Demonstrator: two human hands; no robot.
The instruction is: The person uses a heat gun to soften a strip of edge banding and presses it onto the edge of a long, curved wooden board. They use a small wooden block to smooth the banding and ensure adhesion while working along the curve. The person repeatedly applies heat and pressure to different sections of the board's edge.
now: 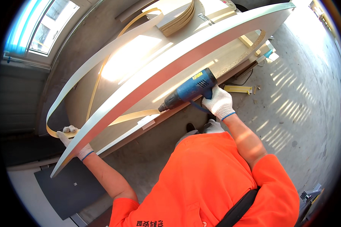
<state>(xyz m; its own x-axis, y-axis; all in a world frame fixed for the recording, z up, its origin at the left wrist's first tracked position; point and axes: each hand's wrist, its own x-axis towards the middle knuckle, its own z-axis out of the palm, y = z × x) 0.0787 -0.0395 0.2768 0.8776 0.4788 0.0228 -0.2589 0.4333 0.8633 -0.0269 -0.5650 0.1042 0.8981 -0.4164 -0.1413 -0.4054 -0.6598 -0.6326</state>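
Note:
A blue heat gun (189, 90) is gripped in my gloved right hand (219, 101), its nozzle aimed left and down along a long strip. My gloved left hand (65, 139) is at the left end, closed around the yellowish-backed edge banding strip (70, 87). This white-faced strip loops up and back across the table. In front of that hand passes a large curved panel (166, 62) with a white edge and a reddish-lit inner face, hiding part of the palm. The nozzle tip is close to a stretch of the banding (136, 115); whether they touch I cannot tell.
Stacked curved boards (178, 19) lie at the back of the worktable (113, 89). A yellow-edged piece (238, 89) and small scraps lie on the concrete floor (291, 113) at right. A dark grey panel (70, 189) stands at lower left. A cord runs below the table edge.

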